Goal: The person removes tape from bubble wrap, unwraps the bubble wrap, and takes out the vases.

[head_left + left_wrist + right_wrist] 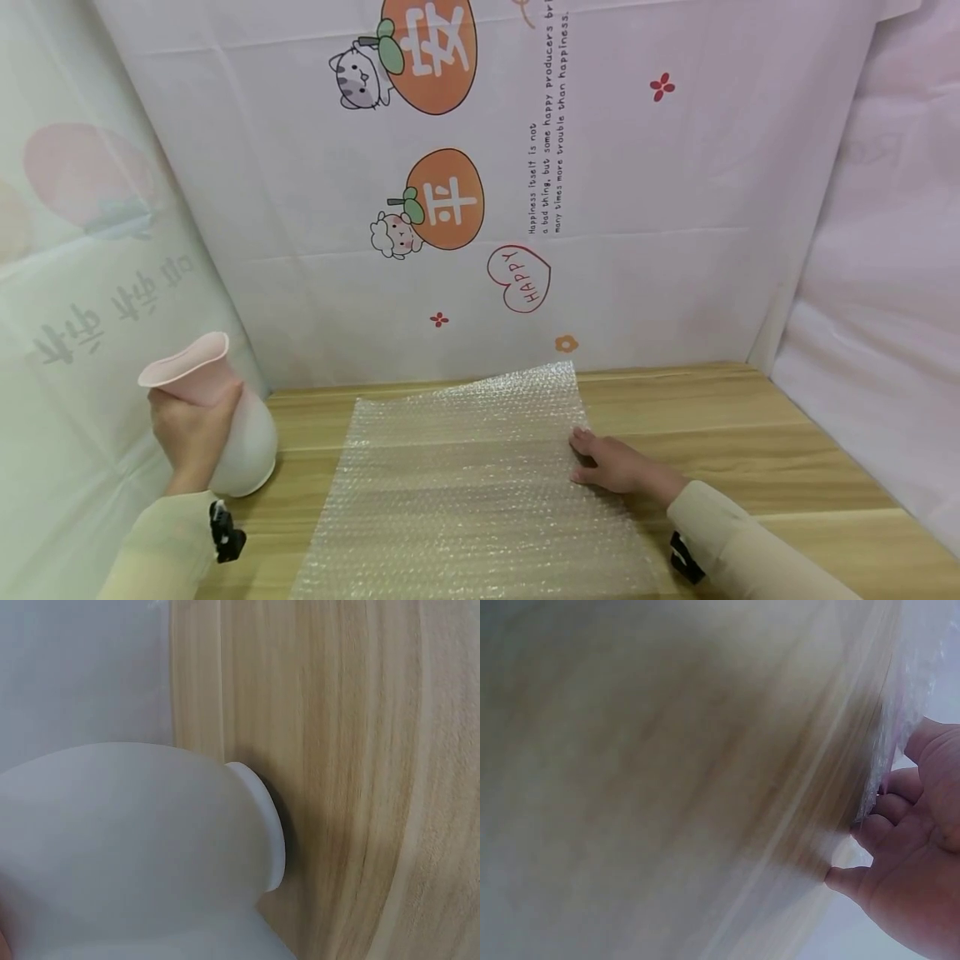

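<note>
A vase point(247, 450), pale pink at its wavy mouth and white at its rounded body, leans at the left. My left hand point(191, 425) grips it round the neck. In the left wrist view the white vase body point(142, 847) and its base rim sit close to the wood; whether they touch is unclear. A sheet of clear bubble wrap point(457, 492) lies spread in the middle, its far right corner raised. At its right edge, my right hand point(618, 465) holds the wrap between thumb and fingers; the right wrist view shows the fingers bent against the wrap edge point(889, 750).
The wooden tabletop point(750, 450) extends to the right of the wrap. A white printed cloth point(600, 192) hangs behind it, with more cloth at the left point(75, 400) and right point(885, 275) sides.
</note>
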